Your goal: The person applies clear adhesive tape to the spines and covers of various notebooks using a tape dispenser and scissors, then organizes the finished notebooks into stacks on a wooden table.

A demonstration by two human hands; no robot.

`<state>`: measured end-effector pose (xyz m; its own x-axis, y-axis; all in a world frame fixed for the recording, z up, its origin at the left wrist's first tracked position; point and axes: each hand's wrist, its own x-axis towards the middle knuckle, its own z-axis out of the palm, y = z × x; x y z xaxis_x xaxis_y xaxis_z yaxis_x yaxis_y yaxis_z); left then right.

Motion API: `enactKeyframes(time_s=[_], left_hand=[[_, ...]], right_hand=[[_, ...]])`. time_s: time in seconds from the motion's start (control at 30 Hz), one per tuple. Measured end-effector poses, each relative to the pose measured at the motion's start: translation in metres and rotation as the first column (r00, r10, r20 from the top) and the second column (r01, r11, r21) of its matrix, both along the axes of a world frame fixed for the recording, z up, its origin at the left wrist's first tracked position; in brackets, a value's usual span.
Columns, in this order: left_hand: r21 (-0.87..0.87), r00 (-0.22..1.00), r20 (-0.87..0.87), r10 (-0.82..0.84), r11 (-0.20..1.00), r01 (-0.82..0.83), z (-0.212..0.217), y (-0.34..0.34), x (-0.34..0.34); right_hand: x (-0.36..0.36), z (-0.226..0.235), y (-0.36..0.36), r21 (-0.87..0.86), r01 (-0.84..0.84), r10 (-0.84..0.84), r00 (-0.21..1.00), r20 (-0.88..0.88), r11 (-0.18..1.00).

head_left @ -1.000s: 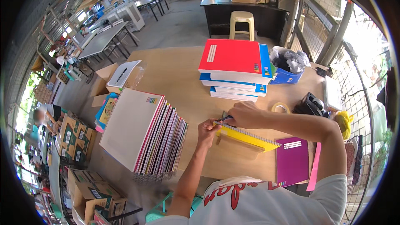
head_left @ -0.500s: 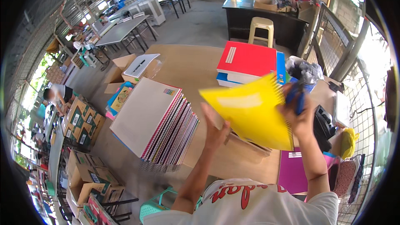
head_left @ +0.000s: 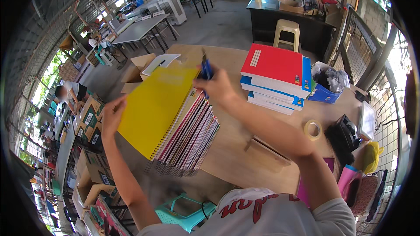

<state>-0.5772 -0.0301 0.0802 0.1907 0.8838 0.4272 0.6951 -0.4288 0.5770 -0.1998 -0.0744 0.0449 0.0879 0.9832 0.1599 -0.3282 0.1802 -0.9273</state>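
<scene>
And here's the left grip point(head_left: 113, 112), fingers pinching the left edge of the yellow notebook point(head_left: 151, 109), which lies slanted over the spiral notebook stack point(head_left: 199, 133), just right of that hand! Over at the notebook's far coil corner, the right grip point(head_left: 215, 86) is curled around a blue-handled tool point(head_left: 206, 73), its dark tip pointing up and away; whether those fingers also press the cover, I cannot tell. The coil edge runs from just beside the right grip down toward the person, and the stack below hides the desk's near left corner, so its margin there can't be read. Look right of the right grip: a bare strip of desk point(head_left: 227, 133), then the red-topped book stack point(head_left: 278, 65), near but well clear of the knuckles. Nearer the person, a low wooden piece point(head_left: 267, 152) sits by the right forearm, with bare desk on its left running to the near edge. Farther right, beyond that forearm, it's tighter: tape roll point(head_left: 313, 130), then a black object point(head_left: 343, 135) crowding the right side. Beyond the left grip, a carton point(head_left: 139, 64) adjoins the desk's left edge
</scene>
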Motion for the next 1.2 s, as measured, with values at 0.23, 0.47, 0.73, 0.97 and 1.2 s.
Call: enactKeyframes(time_s=[0.23, 0.47, 0.73, 0.97, 1.2], left_hand=[[-0.050, 0.930, -0.314, 0.189, 0.975, -0.214, -0.075, 0.000, 0.019], [-0.082, 0.975, -0.179, 0.130, 0.986, -0.146, -0.084, -0.001, 0.009], [0.589, 0.923, 0.383, -0.045, 0.781, -0.206, -0.013, -0.174, 0.158], [0.290, 0.572, 0.054, -0.819, 0.561, 0.776, -0.089, -0.064, 0.458], [0.005, 0.375, -0.527, -0.763, 0.439, 0.899, -0.116, -0.004, 0.577]], right_hand=[[-0.010, -0.060, 0.016, 0.090, 0.228, -0.234, 0.750, 0.619, 0.969], [-0.006, -0.074, 0.016, 0.207, 0.215, -0.298, 0.693, 0.656, 0.954], [0.121, -0.087, -0.109, 0.208, 0.387, -0.409, 0.563, 0.719, 0.898], [0.258, -0.308, -0.216, -0.089, 0.553, 0.057, 0.075, 0.996, 0.828], [0.245, -0.300, -0.232, 0.144, 0.580, -0.121, -0.079, 0.990, 0.801]])
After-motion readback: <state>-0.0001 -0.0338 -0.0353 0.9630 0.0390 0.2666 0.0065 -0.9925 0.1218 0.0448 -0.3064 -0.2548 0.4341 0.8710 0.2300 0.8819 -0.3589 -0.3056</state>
